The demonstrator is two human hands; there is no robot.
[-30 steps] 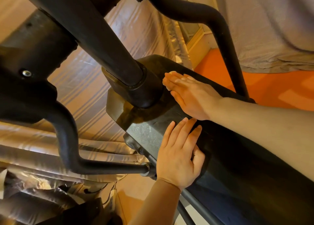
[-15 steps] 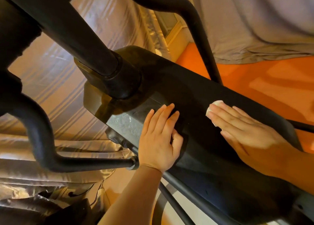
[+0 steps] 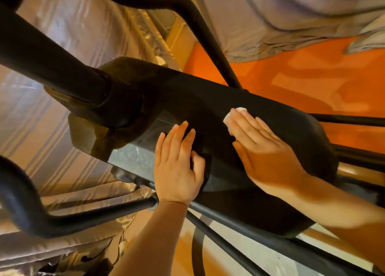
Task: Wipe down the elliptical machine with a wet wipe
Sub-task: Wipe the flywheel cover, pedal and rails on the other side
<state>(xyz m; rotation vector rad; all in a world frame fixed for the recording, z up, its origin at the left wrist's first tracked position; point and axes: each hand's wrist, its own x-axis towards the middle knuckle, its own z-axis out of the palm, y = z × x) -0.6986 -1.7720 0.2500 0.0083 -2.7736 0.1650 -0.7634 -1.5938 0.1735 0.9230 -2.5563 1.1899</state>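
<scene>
No brand, label or writing could be read anywhere on the elliptical machine (image 3: 208,100); its black housing showed only a dull, textured face and a paler, glossy patch at its lower left edge.

The right hand (image 3: 268,154) lay flat on the housing's upper face, fingers (image 3: 245,127) straight and close together, pressing the wet wipe (image 3: 230,117) against the plastic. Only a small white rim of the wipe showed past the fingertips; the rest was hidden under the hand. The left hand (image 3: 177,167) also rested flat on the housing, just beside the right and nearer the glossy patch, its fingers straight and holding nothing, the thumb lying along the housing's side.

The housing ran diagonally from upper left to lower right, its far edge rounded and falling away to an orange floor (image 3: 302,83). Ahead of the wipe the dark surface continued bare up to a thick black column (image 3: 52,67) that met the housing through a collar. A thinner black tube (image 3: 208,40) rose from the far edge beyond the right hand, and another bent tube (image 3: 31,209) curved past at lower left. Slim black rails (image 3: 239,252) ran below the housing's near edge. Striped, shiny fabric (image 3: 62,140) hung close on the left, and a grey cloth (image 3: 291,15) lay on the floor at upper right.
</scene>
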